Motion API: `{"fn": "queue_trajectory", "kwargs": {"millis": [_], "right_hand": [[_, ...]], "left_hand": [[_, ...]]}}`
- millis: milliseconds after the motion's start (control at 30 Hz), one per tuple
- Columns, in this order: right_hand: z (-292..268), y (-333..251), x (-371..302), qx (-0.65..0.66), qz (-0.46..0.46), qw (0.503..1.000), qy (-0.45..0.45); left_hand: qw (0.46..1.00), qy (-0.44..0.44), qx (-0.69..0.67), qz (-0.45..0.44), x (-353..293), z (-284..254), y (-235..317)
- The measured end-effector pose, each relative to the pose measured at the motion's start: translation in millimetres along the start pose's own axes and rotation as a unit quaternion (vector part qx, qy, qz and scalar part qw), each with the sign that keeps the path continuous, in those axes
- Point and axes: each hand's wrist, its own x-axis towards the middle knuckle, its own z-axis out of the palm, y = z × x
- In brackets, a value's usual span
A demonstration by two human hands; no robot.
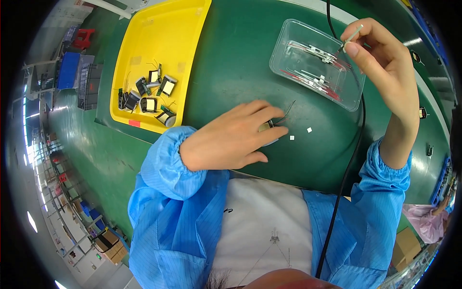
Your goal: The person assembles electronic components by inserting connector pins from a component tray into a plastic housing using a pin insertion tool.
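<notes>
My left hand (236, 132) reaches over the near part of the green table, its fingers bent around a small electronic part (265, 127) with thin dark wires. The fingers cover most of this part, and the thumb lies apart from it. Raised at the upper right, my right hand (387, 67) pinches a thin, pale strip (355, 35) between thumb and fingertips. Below that hand stands a clear plastic box (284, 45) with red and white wire leads (315, 79) inside. Two small white squares (309, 130) lie to the right of my left hand.
A yellow tray (161, 36) on the left holds several similar black parts with wires (148, 104). Across the table (231, 58) on the right runs a black cable (362, 130), passing beside the box. More small parts (423, 112) lie near the right edge. A person's pink sleeve (426, 222) shows far right.
</notes>
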Motion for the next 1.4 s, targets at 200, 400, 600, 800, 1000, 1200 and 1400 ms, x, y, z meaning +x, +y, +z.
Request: {"fn": "queue_trajectory", "kwargs": {"millis": [200,400,600,800,1000,1200,1400], "right_hand": [[0.2,-0.4,-0.6,0.044,-0.023,0.999,0.015],[6.4,-11.5,-6.1,0.076,-0.013,0.997,0.027],[3.1,-9.8,-11.5,0.106,-0.070,0.991,0.037],[1.5,-15.8,-13.7,0.112,-0.044,0.992,0.043],[17.0,-13.2,-10.1,0.187,-0.052,0.979,0.065],[35.7,-25.5,-15.8,0.170,-0.054,0.979,0.101],[46.2,-16.2,-17.9,0.140,-0.189,0.965,0.119]], "left_hand": [[0.987,-0.091,0.109,-0.074,2.4,-5.2,-8.1],[0.988,0.070,-0.124,-0.052,20.8,-8.6,-21.1],[0.864,0.186,-0.452,-0.120,41.4,-16.8,-17.4],[0.826,0.232,-0.505,-0.089,34.7,-1.3,-29.2],[0.843,0.290,-0.450,-0.050,29.8,4.7,-34.6],[0.864,0.292,-0.411,0.009,29.4,8.9,-42.1],[0.863,0.307,-0.401,0.030,31.2,7.3,-34.9]]}}
